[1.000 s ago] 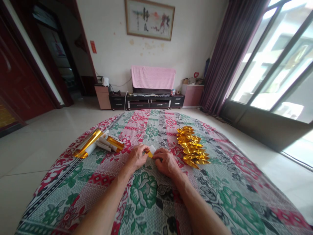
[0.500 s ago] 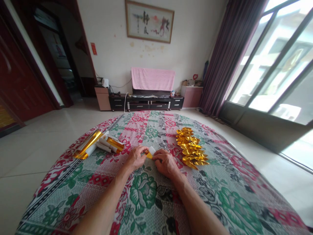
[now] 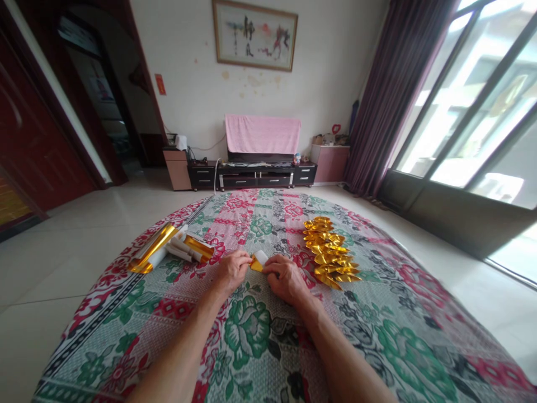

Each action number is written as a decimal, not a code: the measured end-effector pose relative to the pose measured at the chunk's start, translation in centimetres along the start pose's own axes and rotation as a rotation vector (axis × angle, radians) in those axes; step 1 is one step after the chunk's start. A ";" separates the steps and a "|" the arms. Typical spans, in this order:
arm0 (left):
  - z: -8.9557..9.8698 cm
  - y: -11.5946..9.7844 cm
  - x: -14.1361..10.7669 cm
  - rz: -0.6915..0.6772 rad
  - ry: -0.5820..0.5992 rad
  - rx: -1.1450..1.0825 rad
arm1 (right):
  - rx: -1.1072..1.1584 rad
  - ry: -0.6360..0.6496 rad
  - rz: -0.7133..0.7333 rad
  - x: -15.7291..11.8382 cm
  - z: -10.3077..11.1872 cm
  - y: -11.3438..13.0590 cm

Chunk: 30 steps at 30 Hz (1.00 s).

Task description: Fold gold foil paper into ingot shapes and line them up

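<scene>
Between my two hands, low over the patterned cloth [image 3: 260, 313], is a small piece of gold foil paper [image 3: 257, 264], partly folded so that its white back shows at the top. My left hand [image 3: 234, 268] pinches its left corner between thumb and fingers. On the other side my right hand [image 3: 285, 276] has its fingers curled and holds the right edge of the paper. To the right of my right hand lies a row of folded gold foil pieces [image 3: 331, 252] with pointed ends, set close against one another.
Curled sheets of gold paper with white backs [image 3: 157, 246] lie in a loose pile at the left. Beyond the round cloth-covered surface stands a low black cabinet [image 3: 255, 178], with a pink cloth [image 3: 263, 133] over something above it. A dark curtain [image 3: 390, 95] hangs at the right.
The fingers of my left hand have shifted slightly left along the paper, and more of its gold face shows. My right hand has stayed nearly in place.
</scene>
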<state>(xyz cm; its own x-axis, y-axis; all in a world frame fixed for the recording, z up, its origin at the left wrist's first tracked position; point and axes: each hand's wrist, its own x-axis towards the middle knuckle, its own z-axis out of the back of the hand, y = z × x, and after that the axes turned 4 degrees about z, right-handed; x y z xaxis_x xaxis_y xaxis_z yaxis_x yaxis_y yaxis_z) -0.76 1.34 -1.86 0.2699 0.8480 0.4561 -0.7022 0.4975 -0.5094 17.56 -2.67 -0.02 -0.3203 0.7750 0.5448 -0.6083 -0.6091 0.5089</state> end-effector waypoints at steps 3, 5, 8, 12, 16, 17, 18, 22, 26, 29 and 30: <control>-0.1 0.2 0.0 -0.031 0.018 0.033 | -0.002 0.002 -0.001 0.0 0.0 0.0; -0.2 0.3 -0.1 -0.050 0.020 0.052 | -0.002 0.003 0.001 0.0 0.0 -0.1; -0.1 0.2 -0.2 -0.072 0.026 0.063 | -0.005 0.003 0.005 -0.1 -0.1 -0.1; 0.2 -0.1 -0.4 -0.100 0.051 0.079 | -0.008 0.005 0.014 -0.1 -0.1 -0.1; 0.7 -0.6 -0.5 -0.124 0.072 0.092 | -0.029 0.012 0.024 -0.1 -0.1 -0.1; 0.8 -0.7 -0.5 -0.130 0.078 0.099 | -0.034 0.013 0.033 -0.1 -0.1 -0.1; 0.9 -0.8 -0.5 -0.136 0.085 0.109 | -0.037 0.016 0.043 0.0 -0.1 -0.1; 1.1 -1.2 -0.4 -0.172 0.109 0.151 | -0.035 0.047 0.089 0.0 0.0 0.0; 1.4 -1.8 -0.4 -0.173 0.135 0.192 | -0.058 0.080 0.151 0.1 0.2 0.2; 1.5 -2.2 -0.4 -0.163 0.158 0.218 | -0.085 0.085 0.176 0.2 0.2 0.4; 1.4 -2.3 -0.4 -0.162 0.163 0.221 | -0.088 0.084 0.177 0.3 0.2 0.5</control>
<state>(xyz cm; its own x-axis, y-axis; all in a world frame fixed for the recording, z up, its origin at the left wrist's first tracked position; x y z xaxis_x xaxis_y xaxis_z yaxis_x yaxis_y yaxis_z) -0.19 -0.38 0.20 0.4792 0.7881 0.3863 -0.7628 0.5917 -0.2609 17.26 -2.82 0.50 -0.4851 0.6705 0.5613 -0.5971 -0.7229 0.3476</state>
